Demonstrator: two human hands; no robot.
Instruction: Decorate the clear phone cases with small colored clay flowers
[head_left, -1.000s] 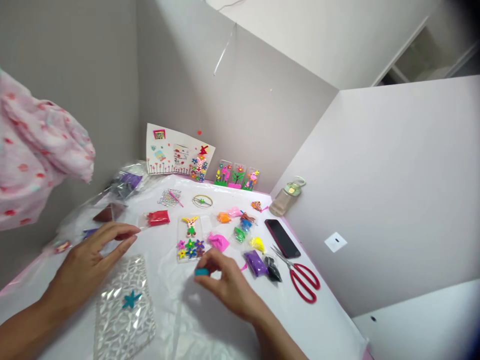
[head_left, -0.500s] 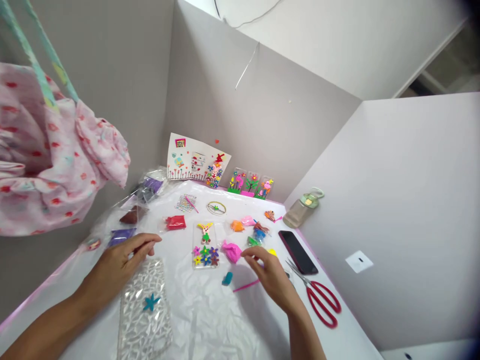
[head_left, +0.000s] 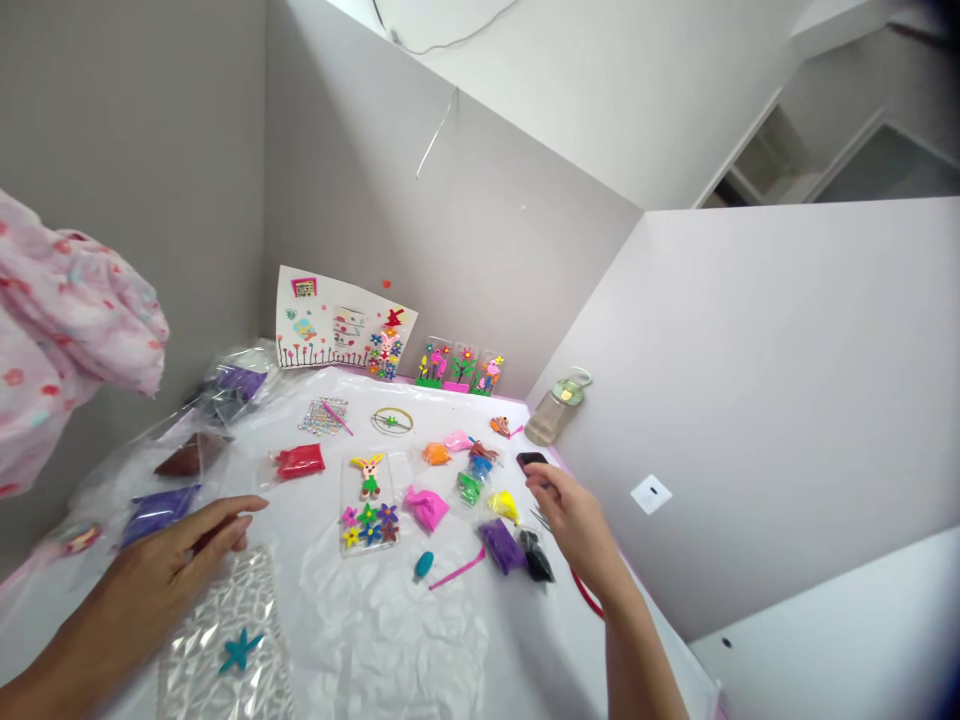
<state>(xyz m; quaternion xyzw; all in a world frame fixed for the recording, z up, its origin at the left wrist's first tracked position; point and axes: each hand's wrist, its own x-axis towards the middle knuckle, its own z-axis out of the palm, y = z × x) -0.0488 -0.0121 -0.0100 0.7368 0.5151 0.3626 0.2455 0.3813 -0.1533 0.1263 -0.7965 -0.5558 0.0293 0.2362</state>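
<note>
My left hand (head_left: 187, 548) hovers at the upper left of a clear faceted panel (head_left: 262, 600), its index finger and thumb stretched out and nothing visible in them. On that panel sits a teal star-shaped clay flower (head_left: 240, 650). Over the right side of the table, my right hand (head_left: 574, 515) has loosely bent fingers beside a dark phone (head_left: 532, 460), which it partly covers; no held object shows. Red-handled scissors (head_left: 587, 597) are mostly behind that forearm. A teal clay lump (head_left: 424, 565) and a pink tool (head_left: 459, 568) lie between the hands.
A clear panel with a clay rabbit (head_left: 369, 478) and flowers is at centre. Around it are bagged clays: red (head_left: 300, 461), magenta (head_left: 426, 507), yellow (head_left: 504, 505), purple (head_left: 501, 546), black (head_left: 535, 556). A bottle (head_left: 555, 408) stands by the wall; pink fabric (head_left: 82, 320) hangs at left.
My right hand has moved from beside the magenta clay to the phone, uncovering the purple and black clay bags. The view has turned right. My left hand stays by the faceted panel.
</note>
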